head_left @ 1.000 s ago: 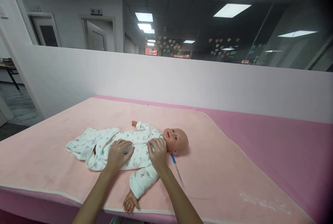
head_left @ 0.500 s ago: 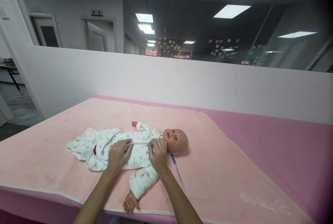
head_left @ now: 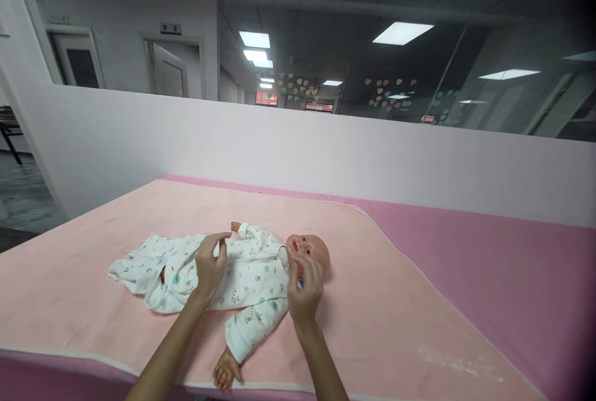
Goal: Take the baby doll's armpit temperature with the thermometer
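A baby doll (head_left: 318, 248) lies on its back, head to the right, in a white printed sleepsuit (head_left: 254, 274). My left hand (head_left: 210, 267) hovers over the doll's lower body, thumb and fingers apart, holding nothing. Beside the doll's chin and neck is my right hand (head_left: 305, 292), its fingers loosely curved with a gap to the thumb. Through that gap shows the blue end of a thin stick (head_left: 302, 283). The rest of that stick is hidden behind my right hand and wrist. One doll arm stretches toward the front edge, the other toward the back.
A peach mat (head_left: 372, 320) covers most of the pink padded table (head_left: 465, 233). Its front edge runs close to the doll's near hand. Behind stands a low white wall (head_left: 326, 153) with glass above it.
Both hands have let go of the sleepsuit's front and lifted. My left hand rose slightly; my right hand moved right toward the doll's neck. The view shifted a little.
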{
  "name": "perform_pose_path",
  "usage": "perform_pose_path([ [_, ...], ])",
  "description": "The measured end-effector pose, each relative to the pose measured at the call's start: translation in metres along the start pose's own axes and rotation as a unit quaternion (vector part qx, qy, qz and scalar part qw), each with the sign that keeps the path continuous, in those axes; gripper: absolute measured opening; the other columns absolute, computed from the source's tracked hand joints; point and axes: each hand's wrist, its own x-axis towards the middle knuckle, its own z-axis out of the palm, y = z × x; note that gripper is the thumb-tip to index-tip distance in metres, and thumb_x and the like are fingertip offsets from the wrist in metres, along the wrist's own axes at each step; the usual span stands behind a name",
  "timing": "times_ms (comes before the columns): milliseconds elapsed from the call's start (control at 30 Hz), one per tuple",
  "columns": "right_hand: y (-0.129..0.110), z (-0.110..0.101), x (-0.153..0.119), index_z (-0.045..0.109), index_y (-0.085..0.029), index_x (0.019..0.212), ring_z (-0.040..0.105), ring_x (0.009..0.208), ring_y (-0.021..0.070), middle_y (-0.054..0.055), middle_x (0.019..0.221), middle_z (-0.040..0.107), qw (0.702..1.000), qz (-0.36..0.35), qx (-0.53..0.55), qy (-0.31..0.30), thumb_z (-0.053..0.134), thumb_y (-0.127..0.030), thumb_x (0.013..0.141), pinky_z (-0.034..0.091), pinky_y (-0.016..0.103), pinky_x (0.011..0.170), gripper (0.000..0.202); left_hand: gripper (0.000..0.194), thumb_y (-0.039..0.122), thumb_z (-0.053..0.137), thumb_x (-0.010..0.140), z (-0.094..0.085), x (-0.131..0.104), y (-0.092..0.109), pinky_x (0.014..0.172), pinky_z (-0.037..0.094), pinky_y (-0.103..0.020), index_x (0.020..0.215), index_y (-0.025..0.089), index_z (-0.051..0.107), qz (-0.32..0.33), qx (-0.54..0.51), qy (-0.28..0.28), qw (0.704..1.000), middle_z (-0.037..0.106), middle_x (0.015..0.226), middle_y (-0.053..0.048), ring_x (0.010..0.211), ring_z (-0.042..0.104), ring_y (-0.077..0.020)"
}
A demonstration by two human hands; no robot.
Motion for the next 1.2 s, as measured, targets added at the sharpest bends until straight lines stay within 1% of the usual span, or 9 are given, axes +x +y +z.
perform_pose_path([
  [67,0.006,-0.026,-0.01,0.059,-0.018,0.087,0.056,0.083,0.0188,0.007,0.084,0.063,0.996,0.053,-0.065,-0.01,0.046,-0.022,0.084,0.042,0.034,0.076,0.014,0.022,0.023,0.041,0.085,0.016,0.008,0.006,0.081,0.044,-0.032,0.092,0.02,0.061,0.007,-0.028,-0.068,0.997,0.064,0.094,-0.004,0.092,0.057,-0.0177],
  [167,0.021,-0.062,-0.037,0.06,-0.018,0.081,0.056,0.077,0.0197,0.006,0.08,0.065,0.97,0.111,-0.179,-0.117,0.046,-0.03,0.084,0.04,0.032,0.07,0.019,0.022,0.03,0.045,0.083,0.037,0.008,0.008,0.083,0.044,-0.032,0.091,0.022,0.064,-0.009,-0.058,-0.201,0.978,0.065,0.095,-0.003,0.093,0.056,-0.0183],
  [333,0.036,-0.092,-0.074,0.063,-0.02,0.079,0.058,0.081,0.0218,0.007,0.086,0.065,0.92,0.088,-0.264,-0.277,0.052,-0.029,0.079,0.038,0.032,0.071,0.014,0.023,0.042,0.057,0.074,0.043,-0.006,0.001,0.088,0.04,-0.034,0.086,0.025,0.068,-0.028,-0.052,-0.345,0.937,0.066,0.097,-0.002,0.095,0.055,-0.0208],
  [500,0.022,-0.101,-0.068,0.059,-0.02,0.07,0.06,0.067,0.0187,0.004,0.068,0.064,0.892,0.108,-0.324,-0.298,0.044,-0.018,0.081,0.037,0.027,0.061,0.019,0.027,0.047,0.059,0.07,0.041,-0.006,-0.003,0.089,0.038,-0.033,0.082,0.025,0.07,-0.056,-0.093,-0.358,0.927,0.065,0.099,-0.002,0.096,0.054,-0.0213],
  [600,0.003,-0.111,-0.049,0.055,-0.021,0.071,0.058,0.051,0.0157,0.0,0.057,0.061,0.881,0.135,-0.346,-0.293,0.04,-0.022,0.085,0.03,0.025,0.046,0.02,0.038,0.051,0.048,0.077,0.045,-0.003,-0.007,0.075,0.042,-0.028,0.069,0.018,0.066,-0.133,-0.148,-0.342,0.918,0.064,0.076,-0.003,0.077,0.056,-0.0183],
  [700,-0.021,-0.111,-0.026,0.055,-0.023,0.076,0.057,0.047,0.0137,-0.001,0.056,0.061,0.903,0.112,-0.318,-0.268,0.038,-0.027,0.088,0.028,0.024,0.043,0.02,0.043,0.055,0.046,0.077,0.046,-0.001,-0.011,0.064,0.041,-0.024,0.071,0.016,0.061,-0.23,-0.205,-0.323,0.895,0.061,0.069,-0.001,0.069,0.054,-0.0159],
  [833,-0.041,-0.068,-0.003,0.057,-0.02,0.079,0.059,0.056,0.0124,0.003,0.066,0.063,0.927,0.06,-0.266,-0.257,0.032,-0.022,0.09,0.033,0.021,0.049,0.028,0.044,0.058,0.049,0.073,0.04,-0.001,-0.012,0.066,0.041,-0.022,0.081,0.016,0.061,-0.302,-0.276,-0.288,0.866,0.062,0.076,-0.002,0.076,0.055,-0.0166],
  [1033,-0.022,0.043,0.015,0.058,-0.015,0.085,0.062,0.069,0.0153,0.006,0.08,0.066,0.859,0.042,-0.279,-0.428,0.036,-0.002,0.08,0.035,0.021,0.053,0.027,0.039,0.053,0.05,0.076,0.028,-0.003,-0.005,0.069,0.041,-0.022,0.08,0.016,0.061,-0.294,-0.309,-0.272,0.863,0.063,0.08,-0.002,0.079,0.054,-0.0164],
  [1200,-0.007,0.081,0.027,0.062,-0.014,0.085,0.063,0.075,0.0177,0.01,0.084,0.066,0.835,0.032,-0.264,-0.481,0.037,-0.005,0.082,0.04,0.023,0.06,0.027,0.036,0.05,0.051,0.075,0.033,-0.008,-0.006,0.072,0.041,-0.024,0.077,0.016,0.062,-0.26,-0.291,-0.281,0.877,0.063,0.077,-0.002,0.079,0.055,-0.0178],
])
